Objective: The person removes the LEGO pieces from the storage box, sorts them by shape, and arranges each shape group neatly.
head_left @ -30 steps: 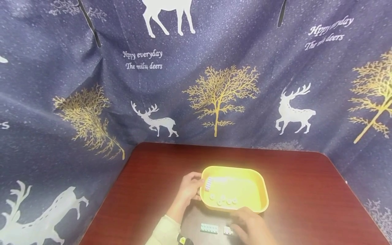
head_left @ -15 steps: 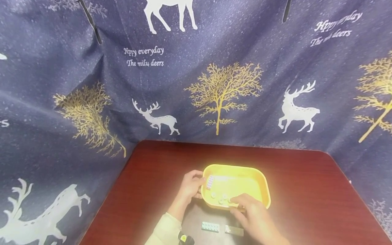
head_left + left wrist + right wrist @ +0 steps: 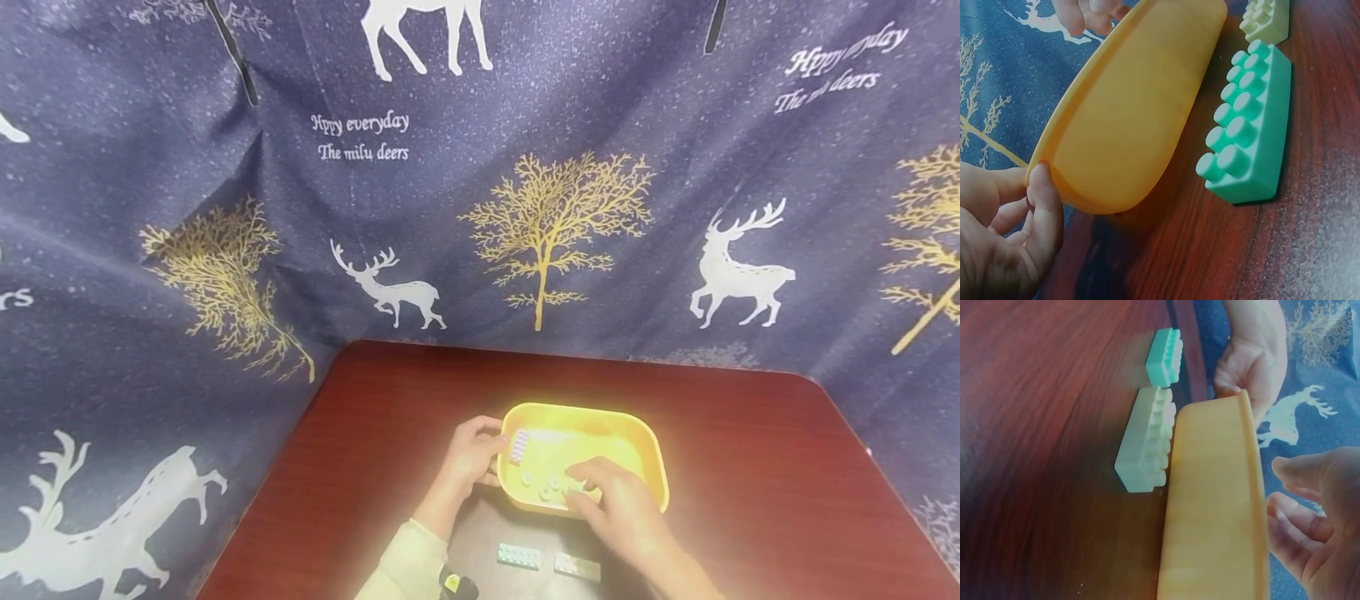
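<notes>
My left hand pinches the left end of a yellow plastic tray, thumb outside the rim in the left wrist view. My right hand reaches over the tray's front edge, fingertips down near several small, pale round pieces. In the right wrist view a gap shows between its thumb and bent fingers, with nothing seen held; the tray wall hides the pieces there. A pinkish studded building brick lies inside at the left. Before the tray lie a green building brick and a pale yellow building brick.
The dark red wooden table extends around the tray. Behind it and to the left hangs a blue cloth printed with deer and trees. The two bricks lie end to end close along the tray's near side.
My right hand has left the pale yellow brick on the table and moved up over the tray's front edge to the small round pieces. My left hand keeps its hold on the tray.
</notes>
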`<state>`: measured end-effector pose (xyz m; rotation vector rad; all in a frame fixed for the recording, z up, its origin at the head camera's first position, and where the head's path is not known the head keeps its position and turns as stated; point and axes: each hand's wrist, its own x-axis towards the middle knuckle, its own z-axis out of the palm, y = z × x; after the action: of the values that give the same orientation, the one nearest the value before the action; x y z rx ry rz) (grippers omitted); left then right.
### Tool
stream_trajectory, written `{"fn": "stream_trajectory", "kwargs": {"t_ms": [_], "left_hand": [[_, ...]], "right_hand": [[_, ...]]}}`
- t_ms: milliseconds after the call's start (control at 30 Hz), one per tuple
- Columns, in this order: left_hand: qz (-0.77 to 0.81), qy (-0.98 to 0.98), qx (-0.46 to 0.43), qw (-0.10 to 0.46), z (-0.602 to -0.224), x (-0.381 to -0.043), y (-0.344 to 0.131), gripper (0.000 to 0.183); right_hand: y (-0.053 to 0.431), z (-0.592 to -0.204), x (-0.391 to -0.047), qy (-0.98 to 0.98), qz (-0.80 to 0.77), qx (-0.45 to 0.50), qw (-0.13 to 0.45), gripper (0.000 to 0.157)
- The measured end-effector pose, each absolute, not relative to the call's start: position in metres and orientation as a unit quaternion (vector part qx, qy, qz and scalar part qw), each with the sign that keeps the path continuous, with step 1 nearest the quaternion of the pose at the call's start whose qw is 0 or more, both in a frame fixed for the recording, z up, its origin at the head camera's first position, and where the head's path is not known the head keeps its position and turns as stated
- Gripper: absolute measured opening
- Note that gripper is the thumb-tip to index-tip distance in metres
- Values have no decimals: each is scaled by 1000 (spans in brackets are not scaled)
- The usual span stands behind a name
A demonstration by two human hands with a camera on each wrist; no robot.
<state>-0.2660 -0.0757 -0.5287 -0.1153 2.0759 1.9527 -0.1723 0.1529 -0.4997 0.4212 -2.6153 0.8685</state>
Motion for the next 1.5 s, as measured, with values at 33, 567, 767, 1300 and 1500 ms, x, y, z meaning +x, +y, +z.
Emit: {"fn": "stream_trajectory", "kwargs": {"t_ms": [33,567,767,1300,1500], "left_hand": [[678,719,-40,145,-529,-266,-76,35],[683,715,-45,140,-522,-265,-76,35],[684,715,-44,139,-524,-264,-75,35],[695,704,-44,141,-527,-262,-76,34],[691,708,-44,138,-528,-262,-73,35]], "right_hand": [[153,-500,-175,-923,304,153,180,29],[155,-509,-210,-934,271,154,174,32],[155,-514,-222,-935,271,152,171,32],[148,-518,-245,-947,283,116,102,37],[147,-520,-251,-949,276,120,97,42]]}}
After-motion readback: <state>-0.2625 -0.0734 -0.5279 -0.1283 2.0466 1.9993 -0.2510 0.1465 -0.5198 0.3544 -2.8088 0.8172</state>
